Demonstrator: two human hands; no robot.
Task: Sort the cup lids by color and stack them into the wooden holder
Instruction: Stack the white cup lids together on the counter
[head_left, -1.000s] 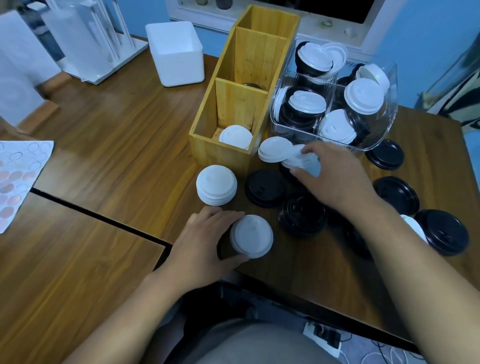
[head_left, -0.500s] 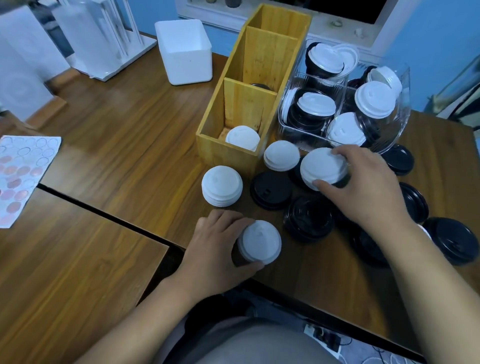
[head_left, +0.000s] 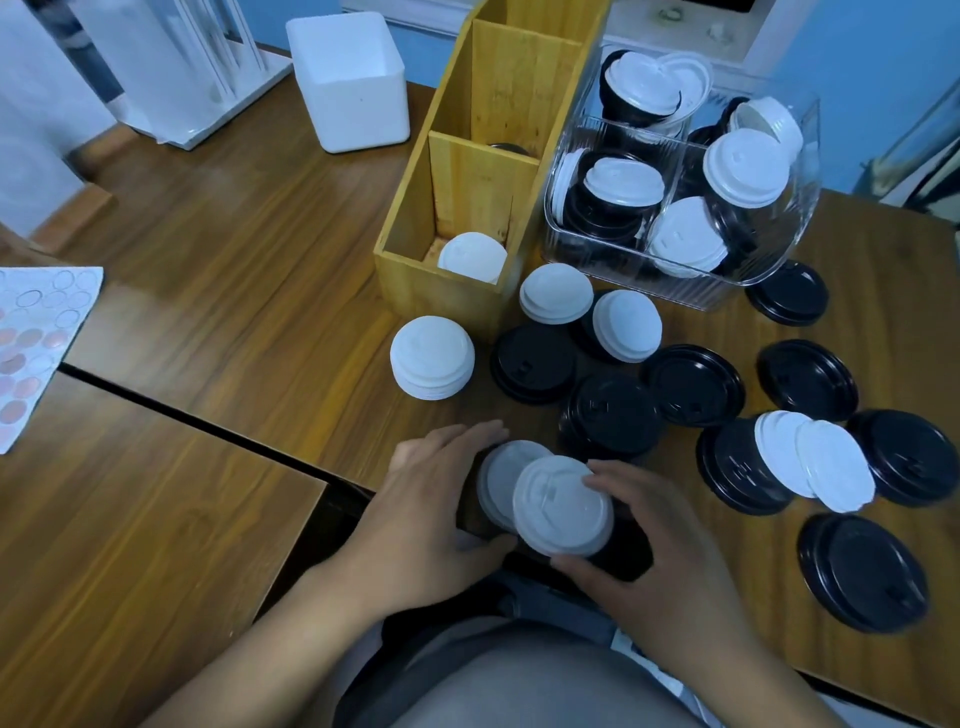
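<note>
Holding: right hand (head_left: 670, 561) clasps a white lid (head_left: 563, 506), near edge of the table (head_left: 208, 234), overlapping a second white lid (head_left: 498, 483).
Left hand (head_left: 431, 525): curled around that second lid.
Wooden holder (head_left: 441, 291): beyond the hands; one white lid (head_left: 471, 258) in its nearest compartment.
Clear bin (head_left: 675, 283): right of holder, mixed lids.

1. The holder (head_left: 441, 291) stands on the table (head_left: 234, 249), with one lid (head_left: 471, 257) in its nearest compartment.
2. A clear box (head_left: 623, 260) sits just right of the holder, with lids inside.
3. A stack of lids (head_left: 432, 357) lies before the holder's near end.
4. Loose lids (head_left: 805, 379) spread right of that stack.
5. A square tub (head_left: 353, 83) stands left of the holder, further back.
6. A sticker sheet (head_left: 36, 338) lies at the far left.
</note>
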